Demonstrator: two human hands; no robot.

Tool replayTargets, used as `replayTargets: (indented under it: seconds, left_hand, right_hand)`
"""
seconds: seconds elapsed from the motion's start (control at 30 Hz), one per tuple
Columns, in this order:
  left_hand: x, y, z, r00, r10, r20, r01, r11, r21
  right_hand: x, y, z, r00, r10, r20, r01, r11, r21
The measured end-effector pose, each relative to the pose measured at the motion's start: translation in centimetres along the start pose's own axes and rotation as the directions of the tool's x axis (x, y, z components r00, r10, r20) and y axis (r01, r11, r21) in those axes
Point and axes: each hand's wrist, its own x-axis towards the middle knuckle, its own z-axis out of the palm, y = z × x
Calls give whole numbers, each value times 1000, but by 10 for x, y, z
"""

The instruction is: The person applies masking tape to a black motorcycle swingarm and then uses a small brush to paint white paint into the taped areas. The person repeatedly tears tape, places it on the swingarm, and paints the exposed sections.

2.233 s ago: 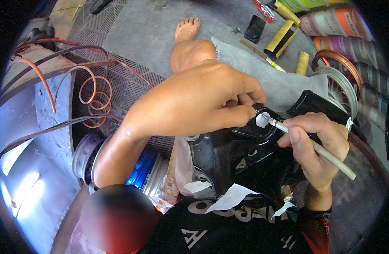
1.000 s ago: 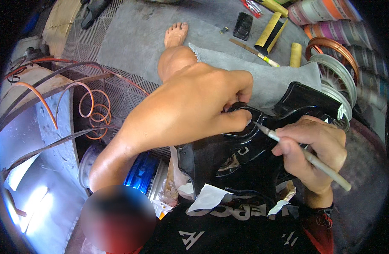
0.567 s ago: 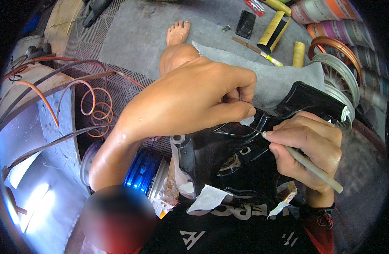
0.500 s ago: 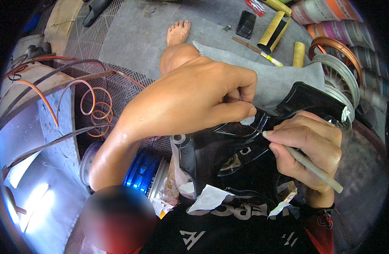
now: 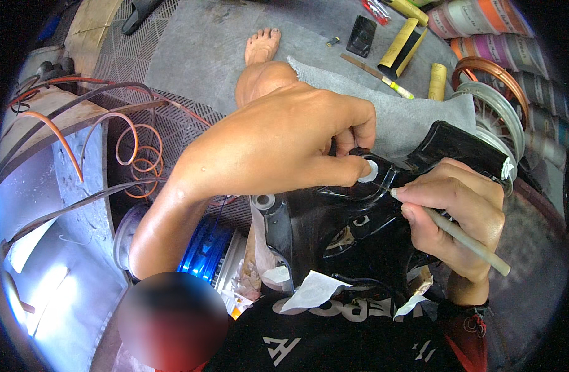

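Observation:
A glossy black frame-like part (image 5: 309,217) lies across my lap, with a bushing (image 5: 263,201) at its left end. My left hand (image 5: 284,139) reaches over it, thumb and curled fingers closed on its far edge. Beside that thumb tip is a small round white piece of masking (image 5: 368,171) on the black surface. In a pen grip, my right hand (image 5: 461,217) holds a slim tool with a pale handle (image 5: 467,242), which looks like a craft knife. Its thin dark tip points at the white piece's lower edge; whether they touch, I cannot tell.
Torn white paper (image 5: 312,290) lies near my shirt. A grey cloth (image 5: 414,121) covers my leg. On the floor are yellow tubes (image 5: 399,48), a yellow-handled blade (image 5: 377,75) and a phone-like black object (image 5: 362,36). Wheel rims (image 5: 498,111) stand at right, an orange coiled hose (image 5: 128,146) hangs left.
The black part has shifted slightly right, and my right hand with the tool has moved a little right too. More of the white piece shows beside my left thumb.

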Motion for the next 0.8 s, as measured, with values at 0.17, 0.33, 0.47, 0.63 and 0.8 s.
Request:
replayTargets:
  seconds: [0.17,0.33,0.47,0.63,0.8]
  left_hand:
    - [0,2,-2,999,-24,28,24,1000,-7]
    - [0,-1,-2,1000,4,29,-4,1000,-11]
    - [-2,0,-3,999,-12,42,14,999,-34]
    - [-3,2,-3,996,-69,52,71,997,-29]
    - [-5,4,0,999,-47,-2,47,995,90]
  right_hand:
    - [-2,-1,-1,998,69,-6,-69,997,-16]
    - [-1,-5,6,974,213,-83,-211,977,24]
    - [0,-3,6,970,231,-75,-226,971,74]
    - [-2,-9,5,943,327,-56,-309,927,210]
    - [-2,-6,7,957,279,-82,-263,951,164]
